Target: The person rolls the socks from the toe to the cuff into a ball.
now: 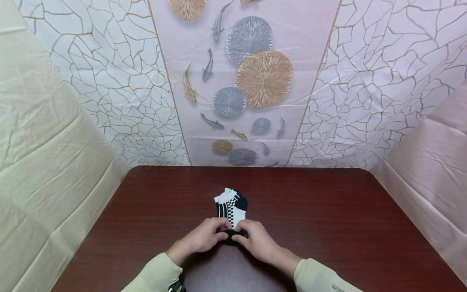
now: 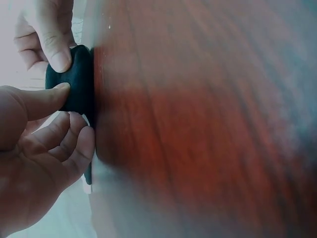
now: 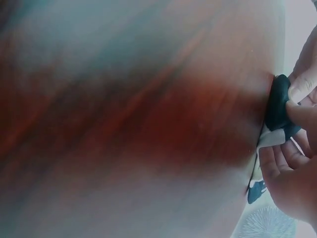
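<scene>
Black-and-white ankle socks (image 1: 238,214), with stripes and a checkered band, lie on the table, their cuffs pointing away from me. The near end is a black part (image 2: 79,74), folded or rolled over and bulging up off the wood. My left hand (image 1: 208,236) pinches the left side of this fold, thumb on the near face. On its right side my right hand (image 1: 257,240) pinches the same black fold, thumb close to the other thumb. In the right wrist view, a white strip of sock (image 3: 272,138) shows beneath the black roll. Fingertips behind the fold are partly hidden.
The dark red-brown wooden table (image 1: 321,211) stretches out on both sides of the socks. Behind its far edge hangs a patterned cloth (image 1: 240,81) with fish and round leaves. Plain pale cloth (image 1: 47,182) flanks the left side.
</scene>
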Demonstrator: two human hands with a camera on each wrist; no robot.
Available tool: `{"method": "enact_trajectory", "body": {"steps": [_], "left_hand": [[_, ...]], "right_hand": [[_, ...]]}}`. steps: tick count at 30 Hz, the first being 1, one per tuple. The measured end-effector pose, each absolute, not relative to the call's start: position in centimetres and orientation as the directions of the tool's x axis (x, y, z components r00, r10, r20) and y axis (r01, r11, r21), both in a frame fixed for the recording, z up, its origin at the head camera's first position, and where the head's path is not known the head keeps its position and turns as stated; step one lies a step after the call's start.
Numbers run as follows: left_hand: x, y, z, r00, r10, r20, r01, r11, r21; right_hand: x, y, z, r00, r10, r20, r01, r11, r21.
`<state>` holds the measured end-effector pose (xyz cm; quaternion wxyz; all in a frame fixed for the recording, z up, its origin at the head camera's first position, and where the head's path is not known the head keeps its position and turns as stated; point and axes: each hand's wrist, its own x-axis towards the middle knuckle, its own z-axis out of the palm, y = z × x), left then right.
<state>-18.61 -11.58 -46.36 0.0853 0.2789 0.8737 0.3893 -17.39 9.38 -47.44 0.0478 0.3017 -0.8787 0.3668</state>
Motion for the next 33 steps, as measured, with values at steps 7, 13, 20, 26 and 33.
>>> {"method": "enact_trajectory", "body": {"steps": [7,13,20,26,33], "left_hand": [[-18.4,-11.5,-46.3,-0.83,0.552,0.084,0.425,0.527,0.736],[-18.2,-11.4,-46.2,-0.831,0.546,0.105,0.43,0.512,0.744],[-18.2,-11.3,-46.3,-0.825,0.55,0.132,0.458,0.513,0.726],[-18.1,-11.2,-46.1,-0.816,0.557,0.157,0.487,0.515,0.705],[-17.9,-11.1,-45.9,-0.82,0.547,0.168,0.5,0.543,0.674]], "right_hand": [[-17.4,9.4,-47.4,-0.782,-0.517,0.347,-0.608,0.513,-0.607],[-17.4,9.2,-47.3,-0.796,-0.514,0.319,-0.585,0.521,-0.621],[-17.6,9.2,-47.0,-0.819,-0.506,0.27,-0.537,0.51,-0.672],[-17.7,9.2,-46.6,-0.837,-0.511,0.197,-0.485,0.525,-0.699],[-17.8,9.1,-45.9,-0.846,-0.519,0.126,-0.441,0.548,-0.711]]}}
